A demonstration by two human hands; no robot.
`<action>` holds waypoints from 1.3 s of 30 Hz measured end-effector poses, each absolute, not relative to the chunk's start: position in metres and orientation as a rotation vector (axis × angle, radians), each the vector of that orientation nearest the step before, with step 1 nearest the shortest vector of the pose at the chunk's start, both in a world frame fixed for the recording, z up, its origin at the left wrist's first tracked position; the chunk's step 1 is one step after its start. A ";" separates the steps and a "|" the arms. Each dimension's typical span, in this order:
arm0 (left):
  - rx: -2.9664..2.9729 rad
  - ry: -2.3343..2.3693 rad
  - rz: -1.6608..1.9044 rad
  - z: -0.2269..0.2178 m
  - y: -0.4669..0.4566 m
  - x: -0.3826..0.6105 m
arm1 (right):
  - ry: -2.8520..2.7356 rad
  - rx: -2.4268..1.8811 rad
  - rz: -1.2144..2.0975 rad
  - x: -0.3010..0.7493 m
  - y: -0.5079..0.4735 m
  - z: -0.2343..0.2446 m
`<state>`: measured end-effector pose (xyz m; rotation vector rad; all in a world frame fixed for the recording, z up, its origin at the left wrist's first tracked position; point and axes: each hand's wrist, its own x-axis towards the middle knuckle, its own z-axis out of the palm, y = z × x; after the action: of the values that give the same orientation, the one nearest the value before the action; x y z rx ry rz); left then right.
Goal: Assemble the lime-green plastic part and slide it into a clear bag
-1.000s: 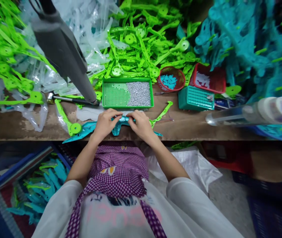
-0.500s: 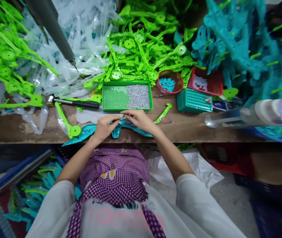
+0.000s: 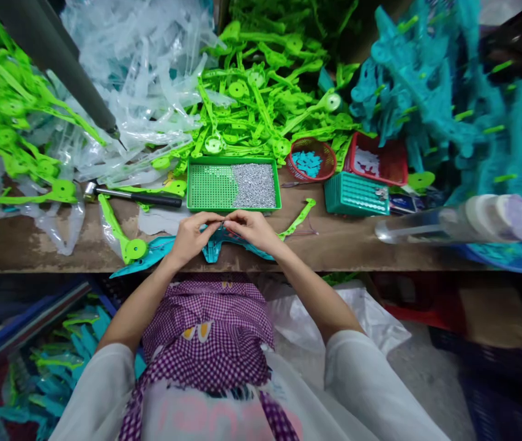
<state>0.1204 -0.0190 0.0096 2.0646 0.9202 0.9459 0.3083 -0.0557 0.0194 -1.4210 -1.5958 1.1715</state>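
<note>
Head view: teal plastic part (image 3: 212,251) runs left-right below left hand (image 3: 193,237) and right hand (image 3: 255,231), neither nearer; fingertips meet over its middle (can't tell what's gripped).

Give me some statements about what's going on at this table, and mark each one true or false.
1. The left hand and right hand have their fingertips close together by the teal part. True.
2. The right hand is gripping the hammer. False: it lies on the table.
3. The round red basket holds small teal pieces. True.
4. Silvery bits cover the whole green tray. False: they cover only its right part.
5. The apron is checked. True.
</note>
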 end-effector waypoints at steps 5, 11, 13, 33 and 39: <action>2.269 1.175 0.891 0.008 -0.019 0.095 | -1.497 -1.713 0.522 0.355 -0.095 0.021; 2.462 1.297 0.847 0.023 -0.040 0.085 | -1.142 -2.256 0.080 0.435 -0.157 -0.004; 2.533 1.104 0.885 0.030 -0.055 0.114 | -1.156 -2.275 0.122 0.442 -0.160 -0.013; 1.930 0.708 0.506 0.024 -0.066 0.227 | -1.537 -1.748 -0.226 0.363 -0.171 0.002; 1.640 0.627 0.394 0.025 -0.049 0.250 | -1.275 -1.695 0.253 0.380 -0.164 0.025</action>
<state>0.2495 -0.0494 0.0251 1.6396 0.6266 0.3940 0.3798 -0.1635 0.0253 -1.6948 -1.2745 0.2527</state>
